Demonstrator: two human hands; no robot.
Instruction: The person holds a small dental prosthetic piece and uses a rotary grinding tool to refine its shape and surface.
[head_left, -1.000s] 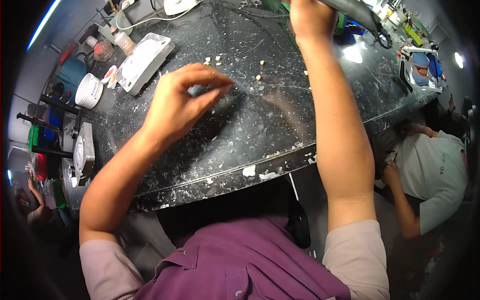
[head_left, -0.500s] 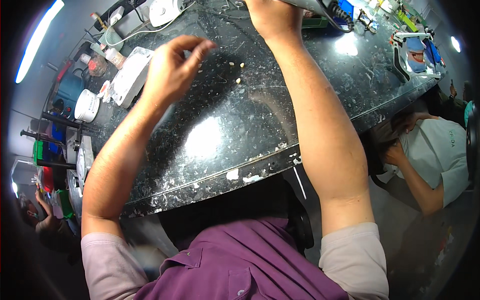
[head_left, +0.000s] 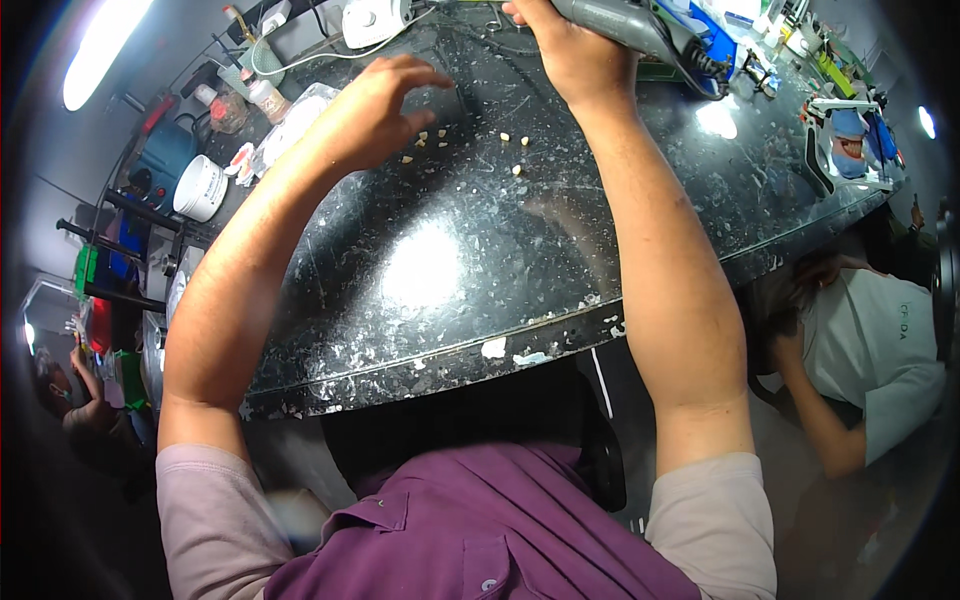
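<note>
White at the left stands a tub point(head_left: 201, 190), and we hold our left hand point(head_left: 382, 108), thumb and fingers apart, near small cream pieces point(head_left: 505, 137) on its right, our right hand point(head_left: 588, 62) clamped round a grey corded tool point(head_left: 628, 27), far right.

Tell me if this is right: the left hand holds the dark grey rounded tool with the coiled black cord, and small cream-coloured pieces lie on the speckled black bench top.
Wrong hand: the head view shows the right hand holding the dark grey tool with its coiled black cord. Small cream-coloured pieces do lie on the speckled black bench top.
</note>
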